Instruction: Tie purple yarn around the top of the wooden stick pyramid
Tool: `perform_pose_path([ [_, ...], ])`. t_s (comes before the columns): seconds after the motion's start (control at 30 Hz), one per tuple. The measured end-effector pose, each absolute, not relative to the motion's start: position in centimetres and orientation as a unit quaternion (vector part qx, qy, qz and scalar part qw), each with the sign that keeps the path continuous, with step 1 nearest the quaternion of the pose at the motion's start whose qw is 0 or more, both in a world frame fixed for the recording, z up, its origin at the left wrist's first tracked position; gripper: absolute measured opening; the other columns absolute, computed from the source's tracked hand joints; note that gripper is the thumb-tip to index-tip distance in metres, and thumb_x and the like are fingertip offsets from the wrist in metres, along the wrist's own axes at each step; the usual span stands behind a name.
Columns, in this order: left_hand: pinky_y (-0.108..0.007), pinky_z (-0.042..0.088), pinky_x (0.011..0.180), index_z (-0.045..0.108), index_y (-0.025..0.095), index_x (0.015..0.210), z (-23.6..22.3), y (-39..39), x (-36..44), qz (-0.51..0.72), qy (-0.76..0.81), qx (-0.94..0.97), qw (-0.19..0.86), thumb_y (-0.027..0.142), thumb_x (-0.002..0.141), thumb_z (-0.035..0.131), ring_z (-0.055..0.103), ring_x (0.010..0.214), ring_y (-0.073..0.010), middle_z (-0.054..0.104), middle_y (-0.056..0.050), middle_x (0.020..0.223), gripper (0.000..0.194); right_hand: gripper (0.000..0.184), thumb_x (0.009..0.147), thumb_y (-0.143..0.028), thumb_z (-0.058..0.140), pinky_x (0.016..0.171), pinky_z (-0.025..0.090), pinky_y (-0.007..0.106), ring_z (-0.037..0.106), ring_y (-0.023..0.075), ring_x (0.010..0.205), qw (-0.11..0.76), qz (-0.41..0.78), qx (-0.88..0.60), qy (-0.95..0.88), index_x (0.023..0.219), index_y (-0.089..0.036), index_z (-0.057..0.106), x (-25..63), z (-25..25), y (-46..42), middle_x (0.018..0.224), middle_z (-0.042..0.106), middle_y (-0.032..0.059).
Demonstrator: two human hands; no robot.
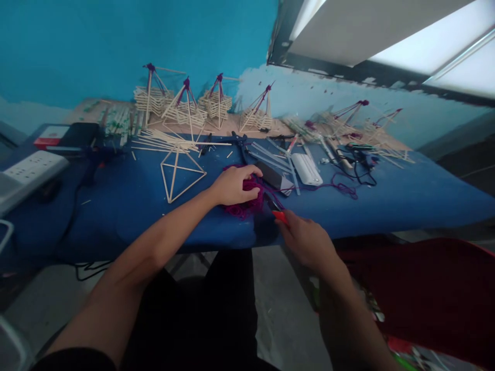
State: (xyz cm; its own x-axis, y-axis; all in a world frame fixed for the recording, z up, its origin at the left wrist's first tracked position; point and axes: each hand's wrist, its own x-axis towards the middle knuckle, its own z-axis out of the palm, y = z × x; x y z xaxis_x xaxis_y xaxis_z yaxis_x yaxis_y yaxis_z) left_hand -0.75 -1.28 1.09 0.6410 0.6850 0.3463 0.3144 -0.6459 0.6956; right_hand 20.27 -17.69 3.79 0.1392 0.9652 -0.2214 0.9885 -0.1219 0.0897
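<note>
My left hand [236, 186] lies over a tangled bundle of purple yarn [244, 207] near the table's front edge, its fingers curled around the strands. To its right, my right hand [305, 238] is closed on the orange-red handle of a cutting tool [280, 216]. The tool's dark end points up-left toward the yarn; whether it is scissors or a knife I cannot tell. A loose yarn strand [340, 188] trails off to the right. Left of the yarn stands a pyramid frame [176, 167] of thin wooden sticks.
Several stick models [220, 100] with purple-bound tops line the wall. Loose sticks [158, 139], black pliers [240, 143], clear glue sticks [273, 157], a white box-shaped device [307, 169] and black cables [365, 167] lie on the blue table [127, 216]. A power strip [31, 172] sits at left.
</note>
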Motion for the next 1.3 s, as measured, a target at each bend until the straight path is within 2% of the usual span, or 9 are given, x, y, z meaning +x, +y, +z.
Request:
perform_pose_path([
  [0.17, -0.048, 0.062, 0.11, 0.069, 0.019, 0.149, 0.9, -1.4, -0.8, 0.307, 0.267, 0.853, 0.328, 0.039, 0.091, 0.074, 0.081, 0.123, -0.0344, 0.086, -0.012, 0.115, 0.061, 0.033, 0.123, -0.035, 0.038, 0.071, 0.026, 0.037, 0.082, 0.0375, 0.109, 0.146, -0.036, 0.744, 0.651, 0.131, -0.018, 0.065, 19.0, 6.0, -16.1, 0.121, 0.083, 0.0183],
  [0.37, -0.05, 0.061, 0.111, 0.042, 0.011, 0.175, -0.6, -0.5, 0.3, 0.315, 0.277, 0.795, 0.439, 0.044, 0.089, 0.084, 0.078, 0.127, -0.0366, 0.078, -0.024, 0.14, 0.101, 0.029, 0.122, -0.038, 0.042, 0.07, 0.026, 0.037, 0.08, 0.0358, 0.101, 0.117, 0.004, 0.749, 0.652, 0.124, -0.018, 0.064, 19.1, 7.7, -15.5, 0.112, 0.083, 0.0178],
  [0.53, -0.034, 0.06, 0.082, 0.037, 0.014, 0.179, -1.5, 0.2, 1.4, 0.271, 0.185, 0.71, 0.623, 0.034, 0.09, 0.084, 0.074, 0.084, -0.0208, 0.083, -0.009, 0.104, 0.102, 0.026, 0.12, -0.035, 0.042, 0.071, 0.029, 0.036, 0.078, 0.0316, 0.097, 0.08, -0.032, 0.7, 0.709, 0.116, -0.019, 0.062, 18.9, 8.9, -15.6, 0.111, 0.082, 0.015],
  [0.67, -0.027, 0.052, 0.077, 0.08, 0.012, 0.129, -0.9, -0.4, 1.6, 0.239, 0.147, 0.679, 0.679, 0.023, 0.084, 0.084, 0.063, 0.072, -0.0128, 0.077, -0.002, 0.087, 0.047, 0.027, 0.117, -0.038, 0.039, 0.072, 0.03, 0.035, 0.076, 0.0303, 0.091, 0.056, -0.044, 0.672, 0.737, 0.109, -0.021, 0.059, 19.2, 9.9, -15.9, 0.101, 0.08, 0.0141],
  [0.73, -0.027, 0.049, 0.075, 0.082, 0.012, 0.094, -0.4, -0.7, 1.6, 0.23, 0.178, 0.674, 0.679, 0.023, 0.086, 0.077, 0.061, 0.072, -0.0128, 0.073, -0.002, 0.079, 0.014, 0.028, 0.116, -0.041, 0.038, 0.071, 0.028, 0.036, 0.073, 0.0293, 0.085, 0.052, -0.043, 0.663, 0.746, 0.105, -0.022, 0.056, 19.5, 10.2, -15.9, 0.093, 0.077, 0.0131],
  [0.97, -0.032, 0.028, 0.064, 0.048, 0.022, 0.058, -0.1, -0.9, 1.2, 0.264, 0.186, 0.741, 0.589, 0.042, 0.087, 0.066, 0.035, 0.062, -0.0121, 0.041, 0.005, 0.059, 0.04, 0.035, 0.108, -0.053, 0.038, 0.07, 0.029, 0.036, 0.061, 0.0242, 0.072, 0.014, -0.104, 0.657, 0.746, 0.09, -0.025, 0.048, 21.1, 11.6, -15.7, 0.079, 0.066, 0.0083],
  [1.1, -0.034, 0.026, 0.064, 0.04, 0.024, 0.057, -0.3, -1.0, 0.9, 0.265, 0.17, 0.787, 0.53, 0.04, 0.085, 0.054, 0.035, 0.062, -0.013, 0.036, 0.004, 0.058, 0.035, 0.041, 0.101, -0.062, 0.05, 0.067, 0.04, 0.038, 0.06, 0.0237, 0.064, -0.194, -0.122, 0.695, 0.682, 0.081, -0.027, 0.057, 23.3, 13.0, -16.2, 0.07, 0.064, 0.0067],
  [1.23, -0.034, 0.024, 0.065, 0.037, 0.025, 0.059, -0.2, -1.2, 0.9, 0.288, 0.19, 0.791, 0.505, 0.041, 0.085, 0.052, 0.034, 0.061, -0.0128, 0.034, 0.004, 0.058, 0.035, 0.016, 0.086, -0.041, 0.073, 0.062, 0.042, 0.037, 0.059, 0.0216, 0.061, -0.565, -0.017, 0.668, 0.484, 0.084, -0.028, 0.063, 24.3, 13.2, -15.7, 0.07, 0.064, 0.0019],
  [1.3, -0.033, 0.025, 0.065, 0.04, 0.024, 0.059, -0.2, -1.1, 0.9, 0.291, 0.191, 0.779, 0.521, 0.043, 0.085, 0.055, 0.035, 0.062, -0.0127, 0.036, 0.005, 0.059, 0.035, 0.021, 0.083, -0.037, 0.08, 0.064, 0.046, 0.035, 0.062, 0.0206, 0.065, -0.614, -0.081, 0.626, 0.473, 0.089, -0.029, 0.061, 23.8, 11.9, -14.7, 0.074, 0.066, 0.0005],
])
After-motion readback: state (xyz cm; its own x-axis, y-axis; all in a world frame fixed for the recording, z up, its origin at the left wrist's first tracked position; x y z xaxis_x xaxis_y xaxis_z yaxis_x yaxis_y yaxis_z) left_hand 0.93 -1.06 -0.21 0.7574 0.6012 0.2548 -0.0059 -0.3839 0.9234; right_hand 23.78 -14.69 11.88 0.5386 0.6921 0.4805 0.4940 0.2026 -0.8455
